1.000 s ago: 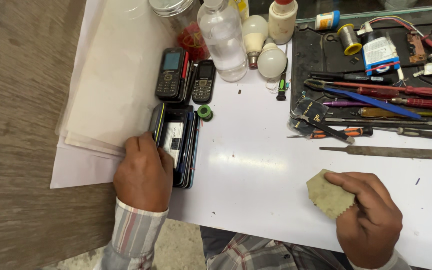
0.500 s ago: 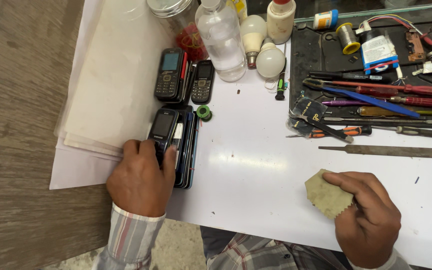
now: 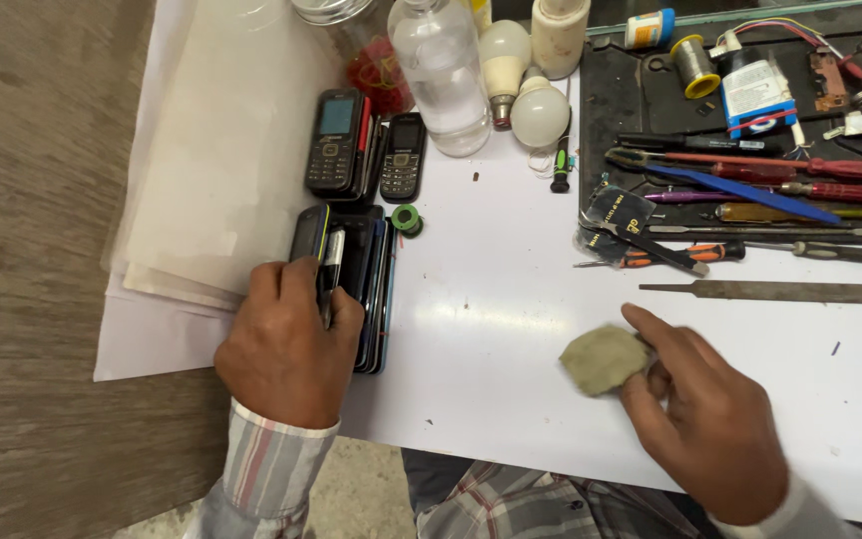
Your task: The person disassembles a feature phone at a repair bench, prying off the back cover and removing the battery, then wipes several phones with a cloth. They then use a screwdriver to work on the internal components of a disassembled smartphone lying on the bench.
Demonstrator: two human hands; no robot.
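My left hand (image 3: 286, 344) grips a small black phone (image 3: 309, 236) and tilts it up on its edge from a row of phones (image 3: 366, 289) lying on the white table (image 3: 491, 329). My right hand (image 3: 705, 419) holds a greyish-green wad of cloth (image 3: 603, 359) pressed on the table top near the front edge. Two more black keypad phones (image 3: 336, 145) (image 3: 403, 158) lie further back, next to a small green roll of tape (image 3: 407, 219).
A stack of white sheets (image 3: 221, 170) lies at the left. A clear bottle (image 3: 446, 75), a jar (image 3: 361, 50) and two bulbs (image 3: 539, 112) stand at the back. A black tray (image 3: 601, 120) at the right holds screwdrivers, tweezers and pliers; a metal file (image 3: 780, 291) lies below it.
My left hand has lifted one phone from the row and tipped it upright. My right hand with the cloth has slid slightly left on the table.
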